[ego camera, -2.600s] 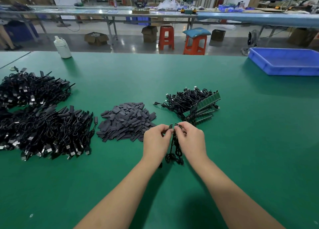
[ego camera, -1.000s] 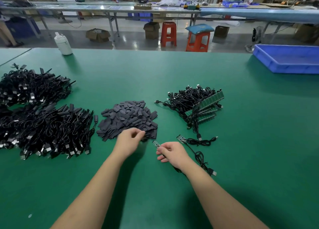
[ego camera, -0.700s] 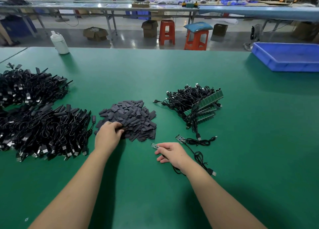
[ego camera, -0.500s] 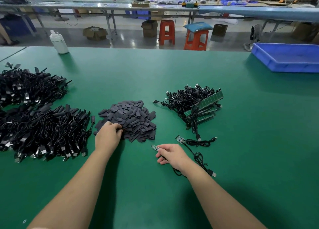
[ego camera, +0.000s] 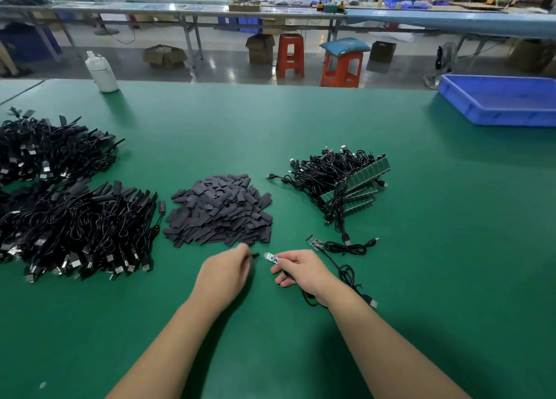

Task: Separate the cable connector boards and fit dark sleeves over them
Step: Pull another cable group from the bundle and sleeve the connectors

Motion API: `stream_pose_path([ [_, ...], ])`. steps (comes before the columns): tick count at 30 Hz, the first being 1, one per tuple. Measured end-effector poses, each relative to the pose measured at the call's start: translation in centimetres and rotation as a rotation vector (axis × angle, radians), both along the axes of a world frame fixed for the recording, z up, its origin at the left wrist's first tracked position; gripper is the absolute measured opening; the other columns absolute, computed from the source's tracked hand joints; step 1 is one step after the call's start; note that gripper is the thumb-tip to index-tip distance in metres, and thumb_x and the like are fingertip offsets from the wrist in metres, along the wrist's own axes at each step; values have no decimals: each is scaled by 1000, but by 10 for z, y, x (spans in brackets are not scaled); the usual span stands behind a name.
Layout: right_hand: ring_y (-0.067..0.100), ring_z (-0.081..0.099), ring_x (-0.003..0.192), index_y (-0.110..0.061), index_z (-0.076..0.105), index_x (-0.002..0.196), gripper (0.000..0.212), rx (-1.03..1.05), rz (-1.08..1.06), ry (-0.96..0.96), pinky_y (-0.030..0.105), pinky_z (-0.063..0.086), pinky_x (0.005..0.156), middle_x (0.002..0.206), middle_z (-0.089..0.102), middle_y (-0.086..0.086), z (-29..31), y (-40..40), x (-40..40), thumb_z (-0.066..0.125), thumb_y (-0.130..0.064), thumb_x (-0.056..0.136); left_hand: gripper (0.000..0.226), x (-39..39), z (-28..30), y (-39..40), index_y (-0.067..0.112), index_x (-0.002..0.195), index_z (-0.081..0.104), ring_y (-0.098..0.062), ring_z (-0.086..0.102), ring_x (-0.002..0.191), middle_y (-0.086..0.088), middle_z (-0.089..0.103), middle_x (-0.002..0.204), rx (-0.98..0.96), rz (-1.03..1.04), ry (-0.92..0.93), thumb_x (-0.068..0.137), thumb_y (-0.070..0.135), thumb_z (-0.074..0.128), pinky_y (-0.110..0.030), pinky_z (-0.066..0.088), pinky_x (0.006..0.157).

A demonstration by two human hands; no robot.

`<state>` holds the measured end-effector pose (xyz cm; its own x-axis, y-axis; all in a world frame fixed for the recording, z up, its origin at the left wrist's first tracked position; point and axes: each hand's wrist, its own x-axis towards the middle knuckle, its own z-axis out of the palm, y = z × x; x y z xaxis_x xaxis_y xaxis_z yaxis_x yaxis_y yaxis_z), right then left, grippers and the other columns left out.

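Note:
My right hand (ego camera: 302, 272) grips a cable just behind its small connector board (ego camera: 271, 257), which points left above the green table (ego camera: 436, 248). My left hand (ego camera: 224, 273) pinches one dark sleeve (ego camera: 255, 255), its tip a short gap from the board. A second separated board (ego camera: 314, 242) with its black cable lies just right of my right hand. The heap of dark sleeves (ego camera: 219, 210) lies beyond my hands. Further right sits a bundle of cables with joined green boards (ego camera: 350, 185).
Two large piles of black cables (ego camera: 75, 230) fill the left side of the table. A white bottle (ego camera: 101, 72) stands at the far left edge and a blue tray (ego camera: 499, 103) at the far right. Stools and benches stand beyond the table.
My left hand left the sleeve heap with one sleeve and moved right, toward the board. My right hand stayed in place holding its cable; earlier both hands were together at one cable.

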<state>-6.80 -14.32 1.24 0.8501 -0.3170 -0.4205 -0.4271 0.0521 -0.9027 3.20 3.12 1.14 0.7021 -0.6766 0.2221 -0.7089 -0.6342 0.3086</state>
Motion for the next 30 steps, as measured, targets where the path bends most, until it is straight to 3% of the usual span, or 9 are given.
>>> stream_pose_path([
  [2, 12, 66, 63, -2, 60, 127, 30, 7, -8, 2, 23, 56, 65, 89, 71, 6, 0, 2, -1, 53, -9, 99, 8, -7, -3, 0, 22, 94, 62, -21, 60, 79, 4, 63, 83, 61, -89, -44, 95, 29, 58, -34, 48, 60],
  [5, 13, 65, 63, -1, 60, 129, 31, -1, -18, 4, 23, 56, 65, 88, 69, 6, 0, 2, -1, 53, -8, 99, 12, -14, -6, 3, 20, 80, 67, -18, 61, 75, 6, 62, 78, 51, -209, -123, 79, 22, 79, -30, 49, 49],
  [8, 14, 64, 63, -1, 59, 129, 31, -1, -22, 5, 24, 56, 65, 88, 69, 7, 1, 3, 0, 52, -9, 99, 10, -17, -10, 6, 19, 82, 66, -18, 60, 81, 7, 67, 86, 11, -192, -111, 83, 21, 76, -33, 52, 52],
  [12, 13, 65, 64, -2, 58, 129, 30, 3, -25, 3, 24, 58, 67, 92, 70, 8, 4, 3, -1, 51, -9, 100, 9, -19, -10, 5, 23, 91, 55, -20, 63, 78, 6, 68, 84, -170, 59, 164, 97, 30, 54, -37, 51, 68],
  [15, 13, 64, 63, -2, 58, 128, 30, 10, -24, 6, 24, 58, 65, 91, 70, 8, 6, 3, -2, 51, -9, 100, 7, -19, -5, 1, 27, 89, 57, -10, 62, 66, 14, 66, 70, -320, 89, 345, 96, 26, 58, -31, 51, 68],
  [18, 14, 62, 59, 1, 59, 125, 28, 11, -23, 15, 22, 52, 55, 87, 69, 8, 9, 5, -2, 51, -7, 99, 6, -23, -1, -3, 25, 90, 69, -5, 56, 62, 17, 58, 63, -270, -17, 328, 92, 20, 64, -29, 50, 70],
  [25, 14, 61, 56, 2, 63, 116, 21, 51, 2, 18, 21, 49, 48, 83, 69, 13, 12, 3, -3, 54, -4, 98, 7, -40, -3, -13, 13, 94, 67, -24, 67, 83, 2, 68, 105, -203, -206, 105, 94, 18, 63, -36, 55, 68],
  [30, 13, 61, 58, -4, 64, 106, 12, 75, 12, -30, 20, 51, 51, 77, 68, 10, 11, 4, -4, 56, -2, 97, 8, -43, -6, -17, 17, 87, 65, -9, 62, 84, 8, 66, 97, -278, -126, 201, 85, 13, 72, -28, 51, 75],
])
